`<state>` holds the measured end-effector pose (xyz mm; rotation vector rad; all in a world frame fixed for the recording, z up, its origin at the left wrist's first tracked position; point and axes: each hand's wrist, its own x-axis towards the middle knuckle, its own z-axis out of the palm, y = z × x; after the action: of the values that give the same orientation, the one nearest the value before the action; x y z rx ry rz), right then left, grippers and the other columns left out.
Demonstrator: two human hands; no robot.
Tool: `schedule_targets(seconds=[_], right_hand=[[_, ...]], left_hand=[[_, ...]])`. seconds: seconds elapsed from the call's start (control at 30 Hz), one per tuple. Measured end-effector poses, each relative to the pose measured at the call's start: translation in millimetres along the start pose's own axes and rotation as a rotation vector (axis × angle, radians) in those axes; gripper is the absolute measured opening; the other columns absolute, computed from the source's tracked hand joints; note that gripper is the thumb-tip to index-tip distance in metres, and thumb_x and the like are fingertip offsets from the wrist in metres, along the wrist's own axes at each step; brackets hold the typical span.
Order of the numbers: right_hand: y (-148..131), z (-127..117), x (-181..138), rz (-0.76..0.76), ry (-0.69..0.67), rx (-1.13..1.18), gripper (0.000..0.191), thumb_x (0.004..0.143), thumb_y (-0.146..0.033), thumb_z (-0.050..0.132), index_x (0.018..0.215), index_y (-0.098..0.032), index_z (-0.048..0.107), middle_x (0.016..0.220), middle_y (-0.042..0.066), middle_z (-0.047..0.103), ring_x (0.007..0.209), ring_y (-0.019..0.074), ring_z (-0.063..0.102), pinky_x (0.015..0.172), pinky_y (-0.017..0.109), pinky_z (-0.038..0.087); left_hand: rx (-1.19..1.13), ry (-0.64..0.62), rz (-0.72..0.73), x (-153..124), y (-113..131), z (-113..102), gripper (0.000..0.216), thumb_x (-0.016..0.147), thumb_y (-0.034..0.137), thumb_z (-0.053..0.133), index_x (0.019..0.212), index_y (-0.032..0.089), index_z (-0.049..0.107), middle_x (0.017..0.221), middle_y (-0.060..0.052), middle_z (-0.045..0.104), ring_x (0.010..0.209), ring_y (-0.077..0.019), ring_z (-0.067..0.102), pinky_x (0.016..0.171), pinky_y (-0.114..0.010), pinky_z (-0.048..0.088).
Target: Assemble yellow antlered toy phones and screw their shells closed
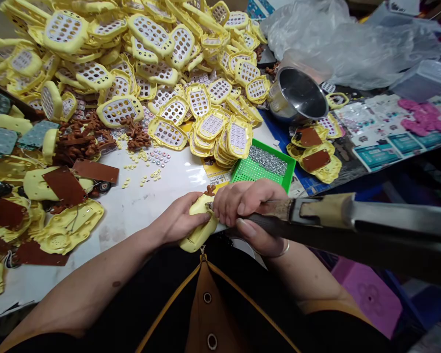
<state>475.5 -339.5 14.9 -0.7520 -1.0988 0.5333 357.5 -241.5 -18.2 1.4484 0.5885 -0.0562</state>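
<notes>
My left hand (pixel 176 219) is wrapped round a pale yellow toy phone casing (pixel 195 239), held tilted at the table's front edge close to my body. A small brown piece (pixel 209 189) sticks out at its top end. My right hand (pixel 252 201) grips a long dark power screwdriver (pixel 316 215), which runs out to the right. Its metal tip meets or nearly meets the back of the casing beside my left thumb; exact contact is hard to tell. Just beyond my right hand lies a green perforated tray (pixel 242 171) holding many small silver screws (pixel 268 159).
A big heap of yellow casings with keypad holes (pixel 161 37) fills the back. Brown figure-shaped parts (pixel 83 137), small keys (pixel 159 158) and yellow halves with brown boards (pixel 64 184) lie left. A metal pot (pixel 297 95), plastic bags (pixel 330 44) and pink parts (pixel 422 117) stand right.
</notes>
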Motion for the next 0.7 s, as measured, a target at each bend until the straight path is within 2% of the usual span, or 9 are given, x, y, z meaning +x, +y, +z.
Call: schedule_targets(seconds=[0.2, 0.3, 0.4, 0.5, 0.6, 0.7], right_hand=[[-8, 4, -4, 0.021, 0.025, -0.053, 0.015, 0.075, -0.015, 0.060, 0.087, -0.024, 0.057, 0.058, -0.003, 0.053, 0.049, 0.0129, 0.052, 0.048, 0.031, 0.047], [-21, -4, -4, -0.006, 0.042, -0.132, 0.024, 0.078, -0.020, 0.059, 0.101, -0.025, 0.059, 0.059, -0.003, 0.052, 0.049, 0.0141, 0.052, 0.048, 0.033, 0.048], [-28, -27, -2, -0.104, 0.109, -0.223, 0.029, 0.079, -0.025, 0.062, 0.108, -0.026, 0.060, 0.058, -0.004, 0.052, 0.049, 0.0145, 0.053, 0.051, 0.034, 0.049], [-18, -60, 2, -0.144, 0.221, -0.354, 0.024, 0.078, -0.026, 0.065, 0.102, -0.028, 0.061, 0.058, -0.004, 0.053, 0.050, 0.0142, 0.053, 0.051, 0.033, 0.048], [2, -86, 4, -0.161, 0.280, -0.448, 0.019, 0.080, -0.030, 0.064, 0.099, -0.030, 0.060, 0.057, -0.005, 0.051, 0.048, 0.0133, 0.051, 0.047, 0.031, 0.044], [21, -99, 3, -0.177, 0.337, -0.480, 0.019, 0.080, -0.034, 0.064, 0.098, -0.031, 0.061, 0.058, -0.005, 0.048, 0.045, 0.0122, 0.050, 0.043, 0.030, 0.042]], left_hand=[[-0.041, -0.016, -0.012, 4, -5, -2, 0.037, 0.070, 0.033, 0.068, 0.102, 0.016, 0.061, 0.095, -0.006, 0.066, 0.090, -0.0239, 0.061, 0.078, -0.034, 0.048], [-0.112, 0.091, -0.046, 10, -11, -5, 0.044, 0.067, 0.031, 0.074, 0.107, 0.018, 0.060, 0.102, -0.006, 0.067, 0.092, -0.0238, 0.062, 0.079, -0.034, 0.050], [-0.393, 0.188, -0.141, 16, -9, -7, 0.052, 0.069, 0.029, 0.075, 0.117, 0.023, 0.055, 0.104, -0.005, 0.068, 0.086, -0.0210, 0.065, 0.073, -0.032, 0.052], [-0.666, 0.213, -0.196, 21, -3, -5, 0.054, 0.072, 0.021, 0.071, 0.122, 0.027, 0.052, 0.101, -0.003, 0.070, 0.079, -0.0182, 0.067, 0.068, -0.030, 0.054], [-0.783, 0.197, -0.227, 27, -1, -1, 0.049, 0.071, 0.012, 0.068, 0.118, 0.021, 0.057, 0.098, -0.006, 0.071, 0.076, -0.0181, 0.067, 0.067, -0.029, 0.055], [-0.829, 0.202, -0.266, 33, -5, 0, 0.040, 0.072, 0.010, 0.065, 0.111, 0.015, 0.061, 0.095, -0.009, 0.071, 0.075, -0.0186, 0.067, 0.068, -0.030, 0.056]])
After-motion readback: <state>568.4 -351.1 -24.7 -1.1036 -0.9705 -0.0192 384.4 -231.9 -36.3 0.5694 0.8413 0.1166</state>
